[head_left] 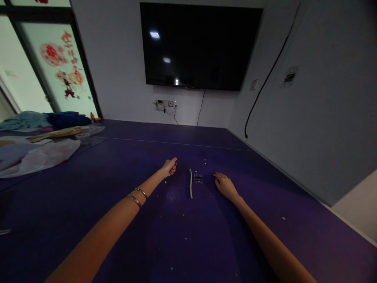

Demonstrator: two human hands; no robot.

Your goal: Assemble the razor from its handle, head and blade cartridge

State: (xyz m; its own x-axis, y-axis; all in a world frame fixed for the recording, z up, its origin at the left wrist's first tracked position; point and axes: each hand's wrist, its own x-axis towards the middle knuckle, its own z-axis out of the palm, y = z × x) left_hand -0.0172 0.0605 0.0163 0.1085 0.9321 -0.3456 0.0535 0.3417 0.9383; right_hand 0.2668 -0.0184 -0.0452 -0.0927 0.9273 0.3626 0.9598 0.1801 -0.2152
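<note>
My left hand (170,166) is closed in a fist over the purple surface (173,220). A small pale bit shows at its lower edge, but what the fingers hold is too small to name. To its right lies a short, slightly bent white strip (191,184), like a piece of cable. Beside the strip sits a small dark piece with clear edges (198,179); its kind cannot be made out. My right hand (224,184) rests palm down just right of that piece, fingers stretched out and holding nothing.
Small white scraps (205,162) are scattered over the surface. Clear plastic sheeting (50,155) and folded blue cloth (67,119) lie at the left. Ahead, a television (203,47) hangs above wall sockets (170,103). A black cable (266,80) dangles along the right wall.
</note>
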